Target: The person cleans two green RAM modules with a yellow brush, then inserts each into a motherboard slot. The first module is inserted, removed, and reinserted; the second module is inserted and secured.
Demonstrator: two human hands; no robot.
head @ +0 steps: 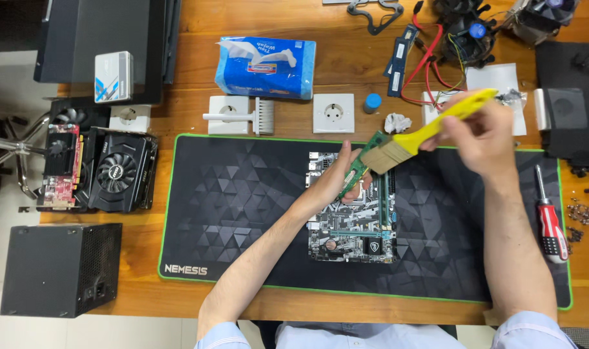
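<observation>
We saw the left hand [338, 181] near the middle of the frame, its fingers pinched around a narrow green memory stick [362, 164] that was tilted up above the motherboard [352, 223]. The right hand [482, 132], in the upper right, was clenched around the yellow handle of a flat paintbrush [414, 141], whose pale bristles touched the upper end of the stick. The motherboard lay flat at the centre of a black desk mat [243, 213] with a green edge, which covered most of the wooden table [191, 90]. At the right edge of the mat lay a red-handled screwdriver [549, 216], with a small heap of screws [578, 213] just beside it on the bare wood. Above the mat, in the upper middle, sat 2 white wall sockets [334, 113], a small white brush [243, 117], a blue pack of wipes [267, 66] and a blue cap [372, 103]. At the left of the frame 2 graphics cards [97, 169] lay side by side, and a black power supply [61, 269] stood in the lower left. Loose memory sticks [400, 59] and red cables [430, 64] lay at the top right.
</observation>
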